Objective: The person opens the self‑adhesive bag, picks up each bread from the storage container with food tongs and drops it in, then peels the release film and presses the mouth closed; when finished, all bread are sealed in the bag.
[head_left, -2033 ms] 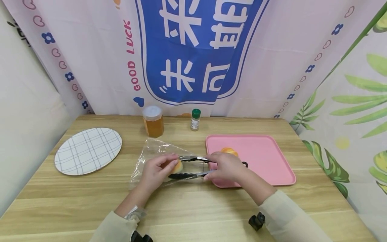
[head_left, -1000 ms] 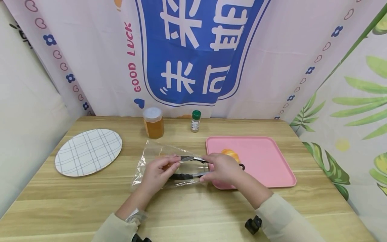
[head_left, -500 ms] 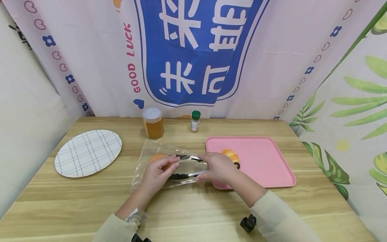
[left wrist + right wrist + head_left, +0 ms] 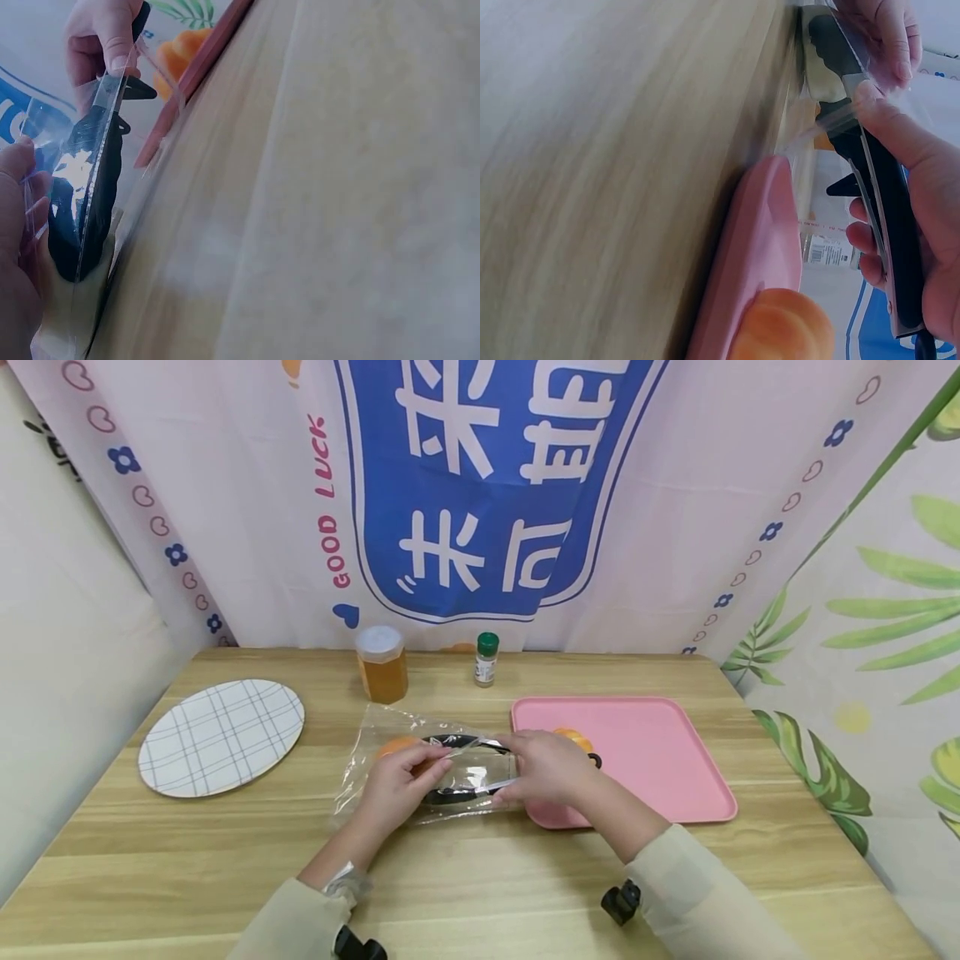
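Note:
My right hand (image 4: 551,768) grips a pair of black-and-silver tongs (image 4: 891,217) near the handle end. The black tong heads lie inside a clear plastic bag (image 4: 369,731), spread apart in the head view. With thumb and fingers, my left hand (image 4: 399,783) pinches the upper film of the bag. An orange-topped bread bun (image 4: 397,746) shows inside the bag, partly behind the left hand. In the right wrist view, the bun's pale side (image 4: 823,71) sits right at the tong heads. Another bread bun (image 4: 574,739) lies on the pink tray (image 4: 652,760), half covered by the right hand.
At the left lies an oval checked plate (image 4: 221,739). Toward the back stand a jar of amber contents (image 4: 384,672) and a small green-capped bottle (image 4: 486,660). The pink tray's left edge is close beneath the right hand. Printed cloth (image 4: 465,527) hangs behind the table.
My right hand has pushed the tongs leftward, deeper into the bag, then shifted slightly back right. The bun has moved from beside the left fingertips to farther left inside the bag.

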`<control>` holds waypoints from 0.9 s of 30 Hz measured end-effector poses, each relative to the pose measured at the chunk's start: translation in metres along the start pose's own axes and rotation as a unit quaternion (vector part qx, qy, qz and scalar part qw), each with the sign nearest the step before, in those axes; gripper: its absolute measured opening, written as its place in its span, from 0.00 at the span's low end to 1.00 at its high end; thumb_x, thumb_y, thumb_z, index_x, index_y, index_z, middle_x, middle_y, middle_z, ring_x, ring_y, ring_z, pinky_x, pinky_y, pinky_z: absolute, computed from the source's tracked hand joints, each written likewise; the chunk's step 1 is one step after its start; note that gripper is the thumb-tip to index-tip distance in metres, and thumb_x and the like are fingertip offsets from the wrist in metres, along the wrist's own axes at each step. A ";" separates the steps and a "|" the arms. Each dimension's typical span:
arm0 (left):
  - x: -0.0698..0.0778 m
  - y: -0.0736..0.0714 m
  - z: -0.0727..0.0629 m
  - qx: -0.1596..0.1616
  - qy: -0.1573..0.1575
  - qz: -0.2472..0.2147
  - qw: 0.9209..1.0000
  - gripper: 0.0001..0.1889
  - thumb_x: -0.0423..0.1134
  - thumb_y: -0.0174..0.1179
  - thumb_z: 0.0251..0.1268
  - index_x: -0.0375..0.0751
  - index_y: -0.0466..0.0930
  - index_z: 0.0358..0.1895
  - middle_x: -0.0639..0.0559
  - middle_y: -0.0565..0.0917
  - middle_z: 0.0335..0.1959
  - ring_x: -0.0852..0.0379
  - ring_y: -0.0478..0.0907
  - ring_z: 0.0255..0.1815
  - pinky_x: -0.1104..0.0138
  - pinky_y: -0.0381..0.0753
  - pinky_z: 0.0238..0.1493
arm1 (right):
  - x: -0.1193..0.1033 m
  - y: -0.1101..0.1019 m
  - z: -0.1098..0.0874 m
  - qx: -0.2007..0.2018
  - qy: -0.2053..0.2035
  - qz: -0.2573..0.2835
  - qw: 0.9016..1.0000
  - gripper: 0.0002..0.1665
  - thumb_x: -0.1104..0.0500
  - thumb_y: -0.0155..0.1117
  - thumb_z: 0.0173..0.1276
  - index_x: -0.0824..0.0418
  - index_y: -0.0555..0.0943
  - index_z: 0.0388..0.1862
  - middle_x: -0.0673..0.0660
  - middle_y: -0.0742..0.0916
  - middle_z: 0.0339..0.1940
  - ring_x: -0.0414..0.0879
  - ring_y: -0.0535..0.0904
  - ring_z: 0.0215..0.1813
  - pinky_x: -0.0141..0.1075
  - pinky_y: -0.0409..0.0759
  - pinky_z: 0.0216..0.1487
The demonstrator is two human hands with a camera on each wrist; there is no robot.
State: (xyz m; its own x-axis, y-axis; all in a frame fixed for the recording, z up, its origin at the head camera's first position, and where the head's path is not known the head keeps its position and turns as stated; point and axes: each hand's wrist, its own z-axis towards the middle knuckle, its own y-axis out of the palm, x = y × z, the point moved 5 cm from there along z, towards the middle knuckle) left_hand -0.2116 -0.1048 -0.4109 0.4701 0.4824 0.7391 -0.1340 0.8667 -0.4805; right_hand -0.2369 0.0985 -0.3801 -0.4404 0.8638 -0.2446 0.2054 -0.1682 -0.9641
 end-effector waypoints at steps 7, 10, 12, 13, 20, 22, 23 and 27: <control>-0.002 0.006 0.001 -0.029 -0.033 0.023 0.999 0.09 0.40 0.69 0.60 0.45 0.89 0.43 0.57 0.83 0.28 0.64 0.70 0.27 0.73 0.71 0.25 | 0.007 -0.006 -0.006 -0.003 0.006 0.004 1.000 0.55 0.30 0.75 0.46 0.55 0.72 0.69 0.56 0.81 0.65 0.52 0.77 0.66 0.49 0.78 0.64; -0.002 0.006 0.002 -0.030 -0.034 0.039 0.998 0.09 0.40 0.69 0.60 0.46 0.89 0.43 0.54 0.87 0.33 0.60 0.79 0.33 0.68 0.80 0.33 | 0.011 -0.010 -0.011 0.003 0.000 0.001 1.000 0.54 0.32 0.76 0.47 0.55 0.72 0.69 0.57 0.81 0.64 0.53 0.77 0.66 0.50 0.77 0.66; -0.002 0.006 0.002 -0.029 -0.033 0.048 0.998 0.09 0.40 0.69 0.59 0.45 0.89 0.42 0.51 0.89 0.39 0.54 0.84 0.42 0.62 0.85 0.45 | 0.014 -0.012 -0.014 0.008 -0.012 -0.001 1.000 0.53 0.33 0.76 0.47 0.55 0.72 0.69 0.56 0.83 0.62 0.53 0.78 0.64 0.50 0.77 0.65; -0.001 0.006 0.002 -0.028 -0.034 0.052 0.998 0.09 0.40 0.69 0.59 0.44 0.89 0.42 0.50 0.90 0.41 0.52 0.85 0.46 0.58 0.84 0.52 | 0.015 -0.013 -0.016 0.009 -0.019 -0.002 1.000 0.53 0.34 0.76 0.47 0.55 0.72 0.69 0.56 0.83 0.61 0.53 0.78 0.64 0.50 0.77 0.66; -0.003 0.006 0.006 -0.029 -0.019 0.049 0.998 0.09 0.40 0.69 0.59 0.43 0.88 0.41 0.48 0.89 0.44 0.48 0.85 0.51 0.52 0.73 0.69 | 0.031 -0.024 -0.028 0.007 -0.011 0.002 1.000 0.51 0.35 0.76 0.48 0.54 0.72 0.69 0.56 0.82 0.63 0.53 0.78 0.64 0.52 0.77 0.65; -0.005 0.004 0.006 -0.021 -0.018 0.046 0.999 0.09 0.39 0.69 0.60 0.42 0.88 0.41 0.49 0.89 0.45 0.49 0.85 0.50 0.53 0.75 0.67 | 0.038 -0.029 -0.032 0.011 0.005 0.008 1.000 0.51 0.35 0.76 0.47 0.53 0.73 0.69 0.56 0.82 0.63 0.53 0.77 0.65 0.53 0.76 0.66; -0.005 0.003 0.006 -0.016 -0.019 0.045 0.999 0.08 0.39 0.69 0.60 0.42 0.88 0.41 0.49 0.89 0.45 0.49 0.85 0.50 0.53 0.77 0.65 | 0.042 -0.032 -0.034 0.013 0.011 0.009 1.000 0.52 0.35 0.77 0.47 0.53 0.73 0.69 0.56 0.82 0.63 0.53 0.77 0.66 0.54 0.76 0.66; -0.009 -0.005 0.005 0.014 -0.030 0.041 0.999 0.08 0.38 0.69 0.59 0.41 0.88 0.41 0.49 0.90 0.43 0.49 0.85 0.48 0.53 0.82 0.58 | 0.059 -0.042 -0.047 0.022 0.033 0.017 0.999 0.53 0.33 0.76 0.47 0.53 0.72 0.70 0.57 0.81 0.65 0.55 0.76 0.66 0.56 0.76 0.65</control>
State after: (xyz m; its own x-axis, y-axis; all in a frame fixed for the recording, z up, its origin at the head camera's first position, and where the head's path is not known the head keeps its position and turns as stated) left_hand -0.2197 -0.1129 -0.4129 0.4026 0.5588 0.7251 -0.1943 0.8262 -0.5288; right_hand -0.2310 0.1790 -0.3488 -0.3741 0.8868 -0.2712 0.1794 -0.2177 -0.9594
